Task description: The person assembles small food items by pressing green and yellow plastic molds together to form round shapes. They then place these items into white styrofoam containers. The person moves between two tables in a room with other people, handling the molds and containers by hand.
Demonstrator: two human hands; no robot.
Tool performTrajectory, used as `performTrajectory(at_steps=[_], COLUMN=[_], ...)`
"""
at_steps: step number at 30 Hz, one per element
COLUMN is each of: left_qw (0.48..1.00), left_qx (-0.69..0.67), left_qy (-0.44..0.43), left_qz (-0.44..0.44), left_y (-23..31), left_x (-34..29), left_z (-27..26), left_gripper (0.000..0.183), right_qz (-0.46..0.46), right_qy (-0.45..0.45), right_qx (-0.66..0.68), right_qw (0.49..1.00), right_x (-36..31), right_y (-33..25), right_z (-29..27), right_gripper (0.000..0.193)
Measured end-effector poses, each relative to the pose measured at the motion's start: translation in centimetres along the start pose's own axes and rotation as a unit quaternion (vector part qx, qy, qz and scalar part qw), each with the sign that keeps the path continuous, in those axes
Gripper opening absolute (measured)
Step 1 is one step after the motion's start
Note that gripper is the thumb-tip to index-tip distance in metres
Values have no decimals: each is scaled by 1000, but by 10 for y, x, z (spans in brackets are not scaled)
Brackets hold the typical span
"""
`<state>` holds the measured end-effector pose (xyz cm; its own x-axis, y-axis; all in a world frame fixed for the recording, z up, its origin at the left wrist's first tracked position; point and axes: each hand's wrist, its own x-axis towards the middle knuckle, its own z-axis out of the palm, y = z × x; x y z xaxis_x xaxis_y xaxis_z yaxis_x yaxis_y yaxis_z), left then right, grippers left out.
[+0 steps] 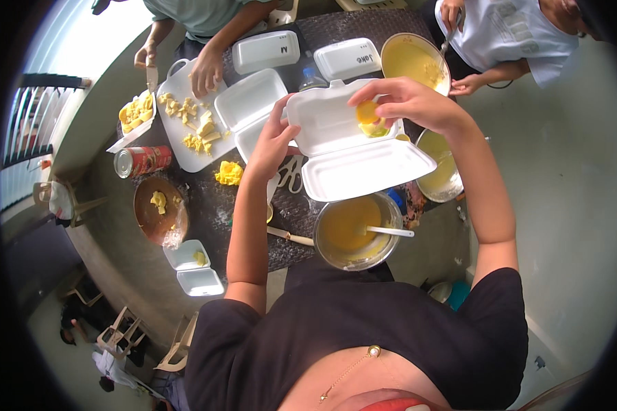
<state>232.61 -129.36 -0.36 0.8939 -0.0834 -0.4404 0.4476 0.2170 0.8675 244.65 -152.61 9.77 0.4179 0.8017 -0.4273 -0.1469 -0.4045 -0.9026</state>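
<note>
A white foam clamshell box (369, 170) is held open in front of me above the table. My left hand (274, 140) grips its left edge, thumb on the inside. Over the far half, my right hand (418, 103) pinches a small round orange-yellow piece (367, 111); its kind is unclear. Just below the fingers, a pale yellow-green piece (375, 129) shows against the foam. Nearer me stands a metal bowl (321, 245) of yellow mixture, with a white-handled utensil (394, 231) leaning in it. A light-handled tool (291, 236) lies left of the bowl.
A white cutting board (197, 163) carries chopped yellow pieces; a co-worker's hand (206, 72) rests there, the other holding a knife. Around are a red can (149, 159), a brown bowl (144, 222), foam boxes (266, 53) and another person's mixing bowl (385, 60).
</note>
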Motion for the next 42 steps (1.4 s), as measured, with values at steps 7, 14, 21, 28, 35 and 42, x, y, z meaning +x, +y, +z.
performTrajectory(at_steps=[7, 14, 21, 28, 35, 42], left_qw=[1000, 1000, 1000, 1000, 999, 997], left_qx=[12, 5, -9, 4, 14, 1], left_qy=[-14, -7, -6, -5, -12, 13], left_qz=[4, 9, 8, 11, 36, 75], left_y=[14, 14, 15, 24, 33, 35], left_x=[-23, -31, -35, -38, -47, -80], left_z=[7, 15, 13, 17, 19, 18], left_gripper=[56, 56, 56, 55, 54, 55], right_qz=[27, 65, -36, -172, -144, -136], right_qy=[-64, -14, 95, 173, 148, 78], right_qx=[-228, -349, -521, -638, -685, -588], right_qw=[971, 935, 848, 730, 699, 794], right_x=[19, 15, 2, -9, -6, -23], right_y=[6, -7, 2, -1, 2, -25], right_z=[31, 53, 65, 69, 75, 84], right_gripper=[36, 23, 22, 18, 21, 19])
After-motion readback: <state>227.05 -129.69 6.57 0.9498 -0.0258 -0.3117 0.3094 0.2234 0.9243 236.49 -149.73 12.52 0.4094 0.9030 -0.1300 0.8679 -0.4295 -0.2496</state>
